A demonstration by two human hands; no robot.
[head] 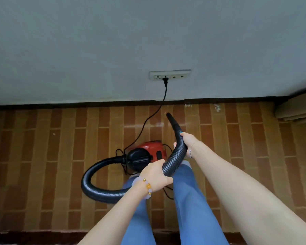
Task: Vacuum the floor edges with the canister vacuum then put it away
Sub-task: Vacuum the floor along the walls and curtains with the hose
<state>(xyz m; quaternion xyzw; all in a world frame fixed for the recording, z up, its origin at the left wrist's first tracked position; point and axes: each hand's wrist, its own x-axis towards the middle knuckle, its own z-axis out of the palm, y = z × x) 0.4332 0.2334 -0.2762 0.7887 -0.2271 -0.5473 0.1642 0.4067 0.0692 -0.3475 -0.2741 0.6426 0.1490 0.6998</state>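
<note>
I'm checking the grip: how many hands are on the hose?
2. The left hand grips the hose mid-length, near the vacuum; the right hand grips it further along, just behind the nozzle.

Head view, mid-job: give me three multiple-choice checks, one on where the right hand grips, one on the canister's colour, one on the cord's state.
1. The right hand grips the hose: A) just behind the nozzle B) at the canister end C) nowhere
2. The canister vacuum body is: A) blue B) red C) white
3. The power cord is: A) coiled away B) plugged into the wall socket C) lying unplugged

Key: 1 A, its fingers wrap the hose where the nozzle begins, with the left hand gripping lower down; 2 B, a red shell with a black front; 3 B, the plug sits in the socket.
</note>
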